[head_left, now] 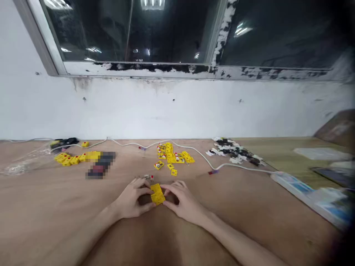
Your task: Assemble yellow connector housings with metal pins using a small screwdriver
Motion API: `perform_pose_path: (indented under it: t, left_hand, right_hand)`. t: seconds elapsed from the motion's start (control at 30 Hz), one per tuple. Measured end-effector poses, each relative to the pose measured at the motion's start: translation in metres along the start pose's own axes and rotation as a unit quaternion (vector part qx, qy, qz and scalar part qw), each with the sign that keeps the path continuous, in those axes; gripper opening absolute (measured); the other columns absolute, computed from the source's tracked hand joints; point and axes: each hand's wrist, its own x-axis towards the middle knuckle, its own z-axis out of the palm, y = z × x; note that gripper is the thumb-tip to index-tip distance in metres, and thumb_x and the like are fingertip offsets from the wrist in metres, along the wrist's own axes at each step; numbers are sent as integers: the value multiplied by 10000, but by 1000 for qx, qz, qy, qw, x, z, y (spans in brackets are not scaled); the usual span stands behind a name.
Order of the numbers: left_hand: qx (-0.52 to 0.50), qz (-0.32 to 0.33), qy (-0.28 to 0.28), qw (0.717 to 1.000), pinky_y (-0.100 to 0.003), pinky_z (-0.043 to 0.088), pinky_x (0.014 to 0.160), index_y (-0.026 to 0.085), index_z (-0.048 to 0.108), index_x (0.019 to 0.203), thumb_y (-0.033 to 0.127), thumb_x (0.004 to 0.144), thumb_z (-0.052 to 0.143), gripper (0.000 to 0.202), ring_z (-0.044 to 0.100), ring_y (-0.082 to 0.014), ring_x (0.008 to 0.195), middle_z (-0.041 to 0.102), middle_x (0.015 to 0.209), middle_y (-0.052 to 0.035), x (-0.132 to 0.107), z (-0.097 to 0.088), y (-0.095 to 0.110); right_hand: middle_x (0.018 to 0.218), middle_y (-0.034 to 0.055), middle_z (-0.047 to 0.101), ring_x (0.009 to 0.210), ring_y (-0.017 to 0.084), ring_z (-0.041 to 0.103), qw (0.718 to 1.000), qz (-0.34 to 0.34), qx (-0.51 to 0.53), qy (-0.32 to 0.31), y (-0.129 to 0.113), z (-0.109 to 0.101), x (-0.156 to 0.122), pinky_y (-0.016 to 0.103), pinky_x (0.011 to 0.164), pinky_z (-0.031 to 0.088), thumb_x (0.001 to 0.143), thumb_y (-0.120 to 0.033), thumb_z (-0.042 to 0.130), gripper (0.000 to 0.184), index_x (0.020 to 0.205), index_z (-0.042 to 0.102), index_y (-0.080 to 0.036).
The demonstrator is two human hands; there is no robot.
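Observation:
A small yellow plastic case (158, 198), opened out into two square halves, lies between my hands low over the wooden table. My left hand (135, 197) pinches its left edge between thumb and fingers. From the other side, my right hand (181, 199) grips the right edge with thumb and forefinger. Just beyond my left fingertips is a small part with a red button (152, 178), beside some small metal-looking pieces. Farther back sits a cluster of yellow case parts (171, 158), several with white and red pieces inside. A loose yellow plate (173, 172) lies nearer to me.
Closed yellow boxes with red buttons (74, 160) stand in a row at left, next to a blurred-out patch. A white cable (194, 148) runs across the back. Black and white parts (235, 151) are piled at right, behind a long power strip (294, 188). A wall closes off the far side.

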Motion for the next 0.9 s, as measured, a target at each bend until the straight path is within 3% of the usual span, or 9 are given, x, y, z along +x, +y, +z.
perform_pose_path:
  t: [0.17, 0.33, 0.47, 0.57, 0.63, 0.77, 0.9]
  left_hand:
    - [-40, -3, -17, 999, -357, 512, 888, 219, 714, 1062, 385, 831, 709, 285, 614, -215, 990, 649, 1075, -81, 0, 1, 7]
    - [-77, -6, -54, 996, -337, 522, 950, 223, 694, 1136, 369, 877, 670, 298, 631, -204, 1054, 663, 1147, -75, 4, 1, 8]
    - [-76, 13, -64, 995, -382, 450, 1093, 240, 644, 1250, 351, 905, 638, 362, 559, -234, 1259, 626, 1317, -79, 3, 2, 4]
    - [-38, 49, -48, 997, -448, 393, 1129, 243, 648, 1247, 392, 848, 699, 430, 487, -286, 1328, 578, 1375, -93, 1, 1, 5]
    - [-23, 59, -35, 997, -444, 425, 1070, 243, 685, 1170, 410, 794, 746, 416, 535, -291, 1244, 606, 1293, -96, 1, -1, 8]
    - [-22, 41, -63, 997, -372, 470, 883, 253, 707, 1054, 354, 769, 751, 305, 605, -222, 963, 652, 1028, -54, 0, -9, 11]
    - [-18, 11, -86, 996, -340, 454, 817, 251, 702, 1038, 326, 758, 749, 294, 598, -207, 895, 656, 954, -37, -2, -20, 5]
  right_hand:
    - [993, 5, 691, 965, 214, 542, 1000, -4, -19, -7, 1, -3, -1, 364, 897, 379, 837, -210, 746, 447, 1257, 599, -257]
    - [884, 6, 678, 898, 202, 547, 998, -33, -56, -17, 2, -4, -1, 378, 884, 366, 872, -251, 714, 178, 1050, 711, -255]
    - [845, 6, 679, 870, 193, 548, 995, -60, -74, -17, 4, 0, -3, 387, 881, 362, 899, -245, 682, 85, 962, 738, -250]
    - [830, 5, 680, 859, 192, 550, 994, -69, -82, -27, 0, 4, -6, 387, 870, 372, 911, -265, 675, 87, 966, 741, -256]
    - [892, 14, 681, 902, 198, 556, 993, -79, -81, -37, -4, 5, -7, 386, 887, 384, 915, -310, 678, 111, 998, 741, -269]
    - [1303, 66, 590, 1183, 237, 497, 992, -91, -81, -31, -9, 1, -4, 404, 1009, 379, 950, -343, 626, 323, 1267, 636, -278]
    - [1241, 52, 654, 1160, 228, 526, 991, -72, -109, -39, 4, -11, 2, 416, 1026, 379, 994, -319, 555, 315, 1301, 603, -268]
